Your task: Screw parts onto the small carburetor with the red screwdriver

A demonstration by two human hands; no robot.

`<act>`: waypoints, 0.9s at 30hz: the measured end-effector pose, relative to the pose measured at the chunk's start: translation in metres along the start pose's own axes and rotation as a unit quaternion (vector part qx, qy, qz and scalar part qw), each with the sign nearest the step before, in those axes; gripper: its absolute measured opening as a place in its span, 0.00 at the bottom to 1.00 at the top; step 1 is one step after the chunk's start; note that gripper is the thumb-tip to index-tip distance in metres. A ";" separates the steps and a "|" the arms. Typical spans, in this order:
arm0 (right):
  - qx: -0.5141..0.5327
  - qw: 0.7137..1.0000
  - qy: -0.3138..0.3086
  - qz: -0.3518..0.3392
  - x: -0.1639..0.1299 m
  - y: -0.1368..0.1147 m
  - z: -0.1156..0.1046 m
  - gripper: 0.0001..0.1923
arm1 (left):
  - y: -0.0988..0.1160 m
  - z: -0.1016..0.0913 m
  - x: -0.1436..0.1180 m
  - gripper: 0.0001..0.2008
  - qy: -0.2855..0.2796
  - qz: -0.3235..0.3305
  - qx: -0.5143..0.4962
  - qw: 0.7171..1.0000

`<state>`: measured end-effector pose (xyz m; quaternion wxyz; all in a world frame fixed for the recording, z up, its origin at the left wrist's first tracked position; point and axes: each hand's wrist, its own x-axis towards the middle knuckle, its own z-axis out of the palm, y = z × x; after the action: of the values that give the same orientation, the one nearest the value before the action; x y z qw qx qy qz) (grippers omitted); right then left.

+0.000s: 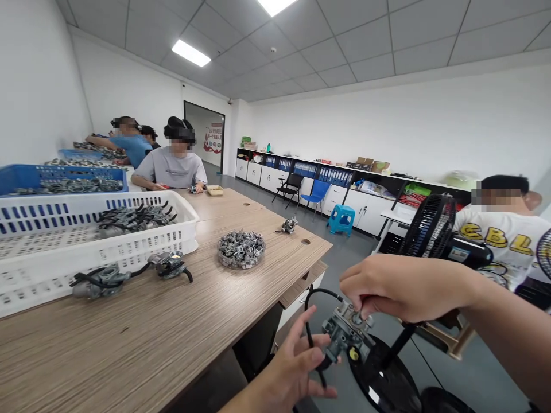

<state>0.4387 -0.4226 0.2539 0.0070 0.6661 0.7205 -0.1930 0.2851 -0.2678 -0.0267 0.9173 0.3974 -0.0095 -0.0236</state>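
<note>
A grey metal carburetor [344, 334] with a black hose hangs in the air past the table's near right edge. From above, my right hand [394, 287] pinches at its top; whether a small separate part is between the fingertips is hidden. My left hand [297, 364] is just left of and below the carburetor, its fingers spread and the hose running between them. Some left fingertips reach close to the body, and I cannot tell how firmly they touch it. A yellow piece [353, 353] shows low on the carburetor.
On the wooden table [181, 327] are a round clear dish [240, 264] of small metal parts, single carburetors [170, 265], and a white crate [129, 248] with several more. A black fan [430, 226] stands at right. Co-workers sit across [172, 166] and at right [508, 235].
</note>
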 end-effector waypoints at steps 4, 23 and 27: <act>-0.002 0.999 -0.005 -0.054 0.009 -0.011 -0.003 0.09 | 0.009 0.023 0.008 0.50 -0.033 -0.026 0.003 0.999; 0.192 0.918 0.339 -0.066 0.059 0.040 0.125 0.31 | 0.009 -0.017 -0.043 0.46 0.159 0.086 0.153 0.972; 0.234 0.944 0.230 -0.034 0.111 0.056 0.171 0.43 | -0.017 -0.062 -0.054 0.53 0.246 0.084 0.172 0.950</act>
<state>0.4382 -0.3632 0.0509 -0.3216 0.6502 0.6595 -0.1972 0.2329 -0.2316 -0.0811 0.8076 0.5403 0.1795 0.1539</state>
